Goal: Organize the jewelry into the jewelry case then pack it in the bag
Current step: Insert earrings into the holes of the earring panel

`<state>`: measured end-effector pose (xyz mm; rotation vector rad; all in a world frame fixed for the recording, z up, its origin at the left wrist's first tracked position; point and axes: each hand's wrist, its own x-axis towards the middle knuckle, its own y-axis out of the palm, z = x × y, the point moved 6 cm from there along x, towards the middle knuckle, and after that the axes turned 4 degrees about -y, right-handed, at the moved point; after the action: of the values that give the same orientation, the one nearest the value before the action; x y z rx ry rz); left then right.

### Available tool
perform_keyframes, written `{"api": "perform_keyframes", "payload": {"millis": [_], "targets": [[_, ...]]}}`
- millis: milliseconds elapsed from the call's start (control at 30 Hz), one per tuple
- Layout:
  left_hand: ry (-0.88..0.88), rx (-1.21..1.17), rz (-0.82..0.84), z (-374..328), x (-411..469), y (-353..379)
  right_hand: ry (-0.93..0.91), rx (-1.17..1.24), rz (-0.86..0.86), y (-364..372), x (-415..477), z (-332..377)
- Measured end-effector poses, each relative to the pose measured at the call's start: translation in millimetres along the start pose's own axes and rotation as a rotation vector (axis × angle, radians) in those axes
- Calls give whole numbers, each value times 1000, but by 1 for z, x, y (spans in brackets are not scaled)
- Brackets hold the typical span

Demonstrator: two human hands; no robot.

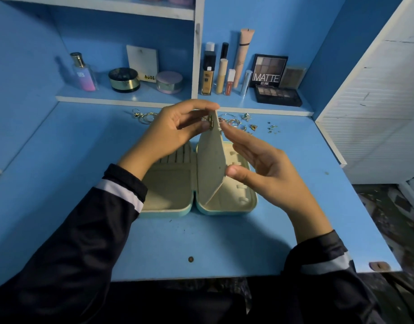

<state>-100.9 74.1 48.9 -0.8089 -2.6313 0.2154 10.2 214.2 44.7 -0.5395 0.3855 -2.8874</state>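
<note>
**A:** What are your fingers doing right now?

**B:** My left hand (pixel 175 127) pinches the top edge of the cream divider flap (pixel 210 160), forefinger above and thumb below, right by a small gold earring (pixel 210 122) sitting at that edge. I can't tell whether its post is through the flap yet. My right hand (pixel 259 164) is mostly spread: its fingertips (pixel 222 125) touch the flap's far side near the top, the thumb rests against its lower edge, and the palm grips nothing.

**A:** So which step is that?

**B:** I'd say fixing an earring onto the flap, early in the organizing. The flap stands upright from the hinge of the turquoise jewelry case (pixel 224 210), which lies open at the centre of the frame on the blue desk (pixel 201 242), both halves looking bare.

**A:** And next?

**B:** Probably steadying the flap while the earring seats, then reaching for more. The loose jewelry (pixel 238 122) lies scattered just behind the case, with hoop earrings (pixel 144 116) further left. No bag is in view.
</note>
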Motion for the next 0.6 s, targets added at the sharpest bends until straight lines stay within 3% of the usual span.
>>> {"api": "perform_keyframes", "payload": {"millis": [333,600], "targets": [[107,435,134,1,20,35,108,-170,41,-34,-31,-10],[54,581,268,19,27,60,234,-215,56,-43,-54,-39]]}}
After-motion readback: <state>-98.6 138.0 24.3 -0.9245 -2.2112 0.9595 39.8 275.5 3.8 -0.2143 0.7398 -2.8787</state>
